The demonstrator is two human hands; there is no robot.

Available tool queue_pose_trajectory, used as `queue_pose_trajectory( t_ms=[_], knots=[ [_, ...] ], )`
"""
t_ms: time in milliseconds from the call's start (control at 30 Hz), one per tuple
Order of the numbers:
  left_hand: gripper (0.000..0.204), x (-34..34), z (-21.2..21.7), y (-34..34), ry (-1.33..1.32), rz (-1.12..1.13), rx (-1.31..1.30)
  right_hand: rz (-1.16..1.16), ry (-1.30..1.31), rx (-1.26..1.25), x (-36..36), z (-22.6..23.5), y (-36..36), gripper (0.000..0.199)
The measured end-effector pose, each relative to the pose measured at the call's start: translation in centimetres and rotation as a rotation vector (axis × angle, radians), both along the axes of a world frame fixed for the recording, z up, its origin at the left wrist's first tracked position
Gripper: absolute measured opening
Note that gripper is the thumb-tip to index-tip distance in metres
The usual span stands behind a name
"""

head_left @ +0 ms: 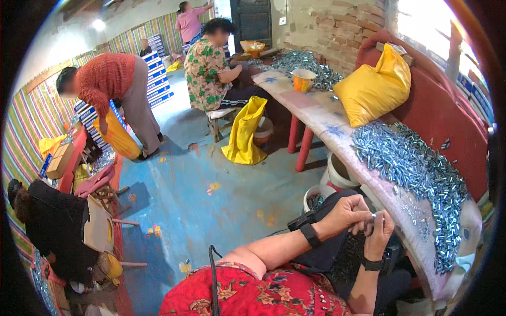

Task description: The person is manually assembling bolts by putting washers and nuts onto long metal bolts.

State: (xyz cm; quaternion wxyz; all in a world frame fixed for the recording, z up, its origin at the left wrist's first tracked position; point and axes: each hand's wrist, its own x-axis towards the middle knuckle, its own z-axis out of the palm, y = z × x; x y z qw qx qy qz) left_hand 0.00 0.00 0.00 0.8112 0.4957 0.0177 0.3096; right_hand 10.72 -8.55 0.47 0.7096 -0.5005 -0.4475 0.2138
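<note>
My left hand and my right hand meet above my lap, both with closed fingers. Between their fingertips is a small shiny metal piece, mostly covered, so its exact kind cannot be made out. Beside my right hand, small metal rings lie scattered on the pale tabletop. A long heap of short silvery metal sleeves runs along the table to the right. Dark small parts lie in a heap below my hands.
White buckets stand under the table edge. A full yellow sack rests on the table, with a paper tub farther along. Another yellow sack stands on the blue floor. Several people work nearby, one bending over an orange-yellow sack.
</note>
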Motion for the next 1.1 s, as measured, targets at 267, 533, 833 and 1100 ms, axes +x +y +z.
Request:
queue_pose_trajectory(
  t_ms=[267,533,833,1100],
  knots=[
    [0.019,0.1,-0.8,-0.1,0.042,0.118,0.206,0.004,0.157,-0.060,0.1,-1.2,0.1,0.040],
    [0.029,0.7,-2.2,-0.8,0.198,0.083,0.436,-0.099,-0.210,-0.195,1.0,-1.6,-1.6,0.031],
    [0.019,5.3,-1.5,0.0,0.435,-0.166,0.225,-0.309,-0.266,-0.165,6.0,-1.2,-2.9,0.010],
    [0.021,15.5,-3.3,-2.2,0.319,-0.366,0.624,-0.627,-0.444,-0.335,12.2,-2.7,-8.4,0.010]
  ],
)
